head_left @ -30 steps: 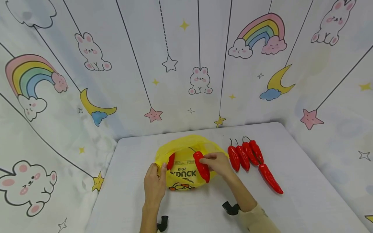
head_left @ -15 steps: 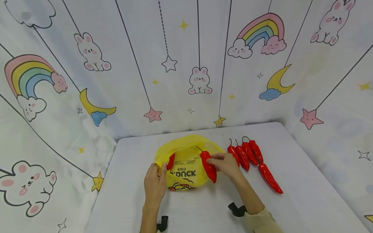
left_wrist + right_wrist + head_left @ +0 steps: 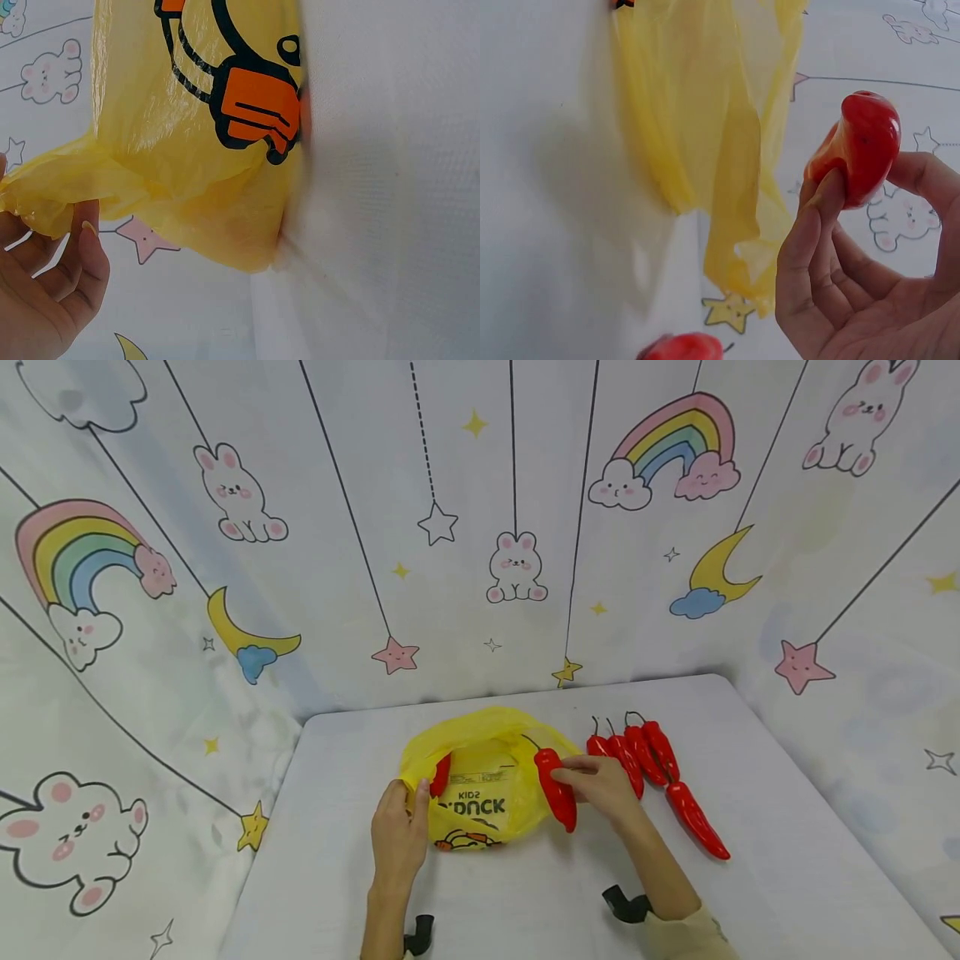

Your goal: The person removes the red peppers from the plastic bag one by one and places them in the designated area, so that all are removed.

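A yellow plastic bag (image 3: 480, 722) printed with a duck design stands on the table with its mouth spread. My left hand (image 3: 399, 827) pinches the bag's left rim; in the left wrist view its fingers (image 3: 90, 251) hold the bunched plastic. Inside the bag, near that rim, a red chili pepper (image 3: 441, 775) shows in part. My right hand (image 3: 606, 789) pinches another red chili pepper (image 3: 557, 789) by its side, over the bag's right edge, stem pointing up and left. The right wrist view shows this pepper between thumb and fingertips, beside the bag's outer wall.
Several red chili peppers (image 3: 645, 756) lie in a row on the white table (image 3: 337, 877), right of the bag and partly behind my right hand. One chili pepper (image 3: 696, 820) lies nearer the front. A patterned curtain (image 3: 450, 610) hangs behind the table.
My right hand has moved right with the chili pepper, from over the bag's opening to its right edge. My left hand and the bag have hardly moved.
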`<state>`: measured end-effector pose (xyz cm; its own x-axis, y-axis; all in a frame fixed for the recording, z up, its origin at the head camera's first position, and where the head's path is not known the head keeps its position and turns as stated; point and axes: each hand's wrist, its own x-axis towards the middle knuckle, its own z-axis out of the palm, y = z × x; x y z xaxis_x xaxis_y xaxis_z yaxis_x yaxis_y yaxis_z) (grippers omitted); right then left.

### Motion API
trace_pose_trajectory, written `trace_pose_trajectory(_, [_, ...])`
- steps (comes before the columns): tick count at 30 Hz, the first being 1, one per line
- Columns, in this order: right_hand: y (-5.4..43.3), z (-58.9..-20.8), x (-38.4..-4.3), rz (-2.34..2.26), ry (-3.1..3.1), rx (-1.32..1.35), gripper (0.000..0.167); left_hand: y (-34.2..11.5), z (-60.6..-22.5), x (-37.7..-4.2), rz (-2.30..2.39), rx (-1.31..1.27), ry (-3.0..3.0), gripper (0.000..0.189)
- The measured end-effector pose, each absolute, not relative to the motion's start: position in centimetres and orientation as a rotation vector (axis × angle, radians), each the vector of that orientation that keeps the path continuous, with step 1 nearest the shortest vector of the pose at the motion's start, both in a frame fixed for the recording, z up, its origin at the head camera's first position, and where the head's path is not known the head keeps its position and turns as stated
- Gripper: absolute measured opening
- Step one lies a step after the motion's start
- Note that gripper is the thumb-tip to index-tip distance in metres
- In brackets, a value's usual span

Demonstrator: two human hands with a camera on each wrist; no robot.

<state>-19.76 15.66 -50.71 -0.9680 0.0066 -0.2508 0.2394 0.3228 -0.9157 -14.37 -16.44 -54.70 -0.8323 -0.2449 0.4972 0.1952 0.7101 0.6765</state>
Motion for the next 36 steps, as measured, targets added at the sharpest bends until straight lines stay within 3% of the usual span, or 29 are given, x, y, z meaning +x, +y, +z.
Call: trace_pose_trajectory(36, [21.7, -52.2, -18.0, -1.596, 2.569, 0.367, 0.066, -16.3, -54.6, -14.4, -1.021, 0.055, -2.373, 0.034])
